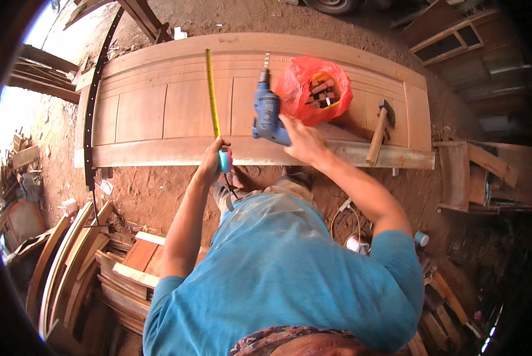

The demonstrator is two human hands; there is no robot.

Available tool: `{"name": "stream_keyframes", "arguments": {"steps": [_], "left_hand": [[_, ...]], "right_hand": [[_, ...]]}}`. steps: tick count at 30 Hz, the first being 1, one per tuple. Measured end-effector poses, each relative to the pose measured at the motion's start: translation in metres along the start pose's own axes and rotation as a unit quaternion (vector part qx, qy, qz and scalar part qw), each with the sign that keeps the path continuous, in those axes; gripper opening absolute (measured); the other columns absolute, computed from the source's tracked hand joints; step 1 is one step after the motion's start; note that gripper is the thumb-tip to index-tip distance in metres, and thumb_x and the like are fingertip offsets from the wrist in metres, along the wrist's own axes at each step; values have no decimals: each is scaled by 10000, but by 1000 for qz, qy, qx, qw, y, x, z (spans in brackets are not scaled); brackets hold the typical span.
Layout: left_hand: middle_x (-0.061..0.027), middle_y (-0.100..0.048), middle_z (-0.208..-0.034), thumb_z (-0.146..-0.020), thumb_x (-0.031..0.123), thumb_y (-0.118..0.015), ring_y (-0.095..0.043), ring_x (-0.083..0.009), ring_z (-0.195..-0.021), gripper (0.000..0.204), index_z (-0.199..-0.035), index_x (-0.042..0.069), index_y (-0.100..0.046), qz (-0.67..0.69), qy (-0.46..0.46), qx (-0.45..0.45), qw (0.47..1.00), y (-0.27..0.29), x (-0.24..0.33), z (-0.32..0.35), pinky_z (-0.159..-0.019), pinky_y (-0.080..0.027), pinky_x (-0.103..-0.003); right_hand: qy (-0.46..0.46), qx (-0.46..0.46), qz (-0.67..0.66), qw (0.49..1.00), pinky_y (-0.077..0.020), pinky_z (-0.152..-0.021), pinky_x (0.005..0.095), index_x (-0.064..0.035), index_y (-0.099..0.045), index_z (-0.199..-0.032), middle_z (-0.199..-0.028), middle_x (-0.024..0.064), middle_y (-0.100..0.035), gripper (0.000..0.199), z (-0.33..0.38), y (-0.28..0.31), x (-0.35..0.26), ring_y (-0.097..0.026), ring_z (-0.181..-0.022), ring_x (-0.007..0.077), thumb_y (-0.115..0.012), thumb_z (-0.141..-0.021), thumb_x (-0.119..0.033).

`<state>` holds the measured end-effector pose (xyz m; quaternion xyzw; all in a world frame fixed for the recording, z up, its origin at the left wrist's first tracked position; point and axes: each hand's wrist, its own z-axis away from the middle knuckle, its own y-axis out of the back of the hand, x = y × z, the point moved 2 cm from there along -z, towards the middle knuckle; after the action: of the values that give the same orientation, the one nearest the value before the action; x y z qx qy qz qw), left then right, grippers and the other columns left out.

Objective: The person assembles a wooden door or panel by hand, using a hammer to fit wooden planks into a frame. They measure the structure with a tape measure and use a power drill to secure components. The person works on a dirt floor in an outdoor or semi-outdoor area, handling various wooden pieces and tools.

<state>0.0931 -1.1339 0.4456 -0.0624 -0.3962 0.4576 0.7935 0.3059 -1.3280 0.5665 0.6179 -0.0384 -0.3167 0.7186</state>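
Tape measure and drill held over a wooden door panel.

The left hand (209,159) is clamped on a tape measure case (224,160), its yellow tape (212,89) drawn across the door panel (141,113). The right hand (301,141) is closed on a blue drill (267,113) resting on the panel, beside a red bag (316,89) and a hammer (380,130).

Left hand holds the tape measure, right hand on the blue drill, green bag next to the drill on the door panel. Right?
Not quite: the bag is red-orange, not green, as the head view shows. The rest holds: left hand holds the tape measure, right hand is on the blue drill, and the bag sits beside it on the door panel.
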Motion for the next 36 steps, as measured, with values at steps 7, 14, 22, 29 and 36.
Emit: {"name": "stream_keyframes", "arguments": {"steps": [7,14,22,29,36], "left_hand": [[-7,-557,-681,-1033,405,-475,-556,-176,-563,292,-1002,127,-557,-71,61,-80,992,-89,44,-136,-513,-484,-329],[-17,-569,-657,-1032,408,-424,-533,-170,-526,376,-894,106,-600,-181,100,-44,977,-112,43,-198,-466,-453,-320],[17,-560,-676,-1009,467,-497,-538,-121,-547,365,-955,127,-618,-170,45,2,984,-138,-6,-135,-463,-444,-284],[-31,-603,-803,-1051,366,-462,-567,-126,-722,388,-1016,19,-633,-205,-77,159,963,-104,-112,-35,-673,-474,-281],[-18,-612,-828,-1050,341,-470,-549,-115,-779,377,-984,25,-665,-222,-79,265,935,-98,-182,10,-737,-460,-285]], "right_hand": [[-75,209,-67,973,-519,-934,440,-105,-418,-1451,-1300,224,-586,843,112,65,110,-618,-1132,389,-790,-694,-102],[-252,233,-42,938,-534,-829,489,-103,-376,-1476,-1173,274,-629,822,190,80,277,-656,-1008,433,-755,-746,-112],[-337,168,8,926,-484,-906,534,-176,-349,-1495,-1210,245,-599,843,205,37,409,-601,-1053,444,-754,-755,-156],[-403,93,9,910,-468,-958,511,-181,-238,-1541,-1299,246,-524,918,199,12,422,-536,-1185,417,-765,-789,-207],[-82,199,-130,968,-391,-1083,491,61,-410,-1415,-1399,282,-469,840,36,64,268,-464,-1296,429,-802,-795,-348]]}}
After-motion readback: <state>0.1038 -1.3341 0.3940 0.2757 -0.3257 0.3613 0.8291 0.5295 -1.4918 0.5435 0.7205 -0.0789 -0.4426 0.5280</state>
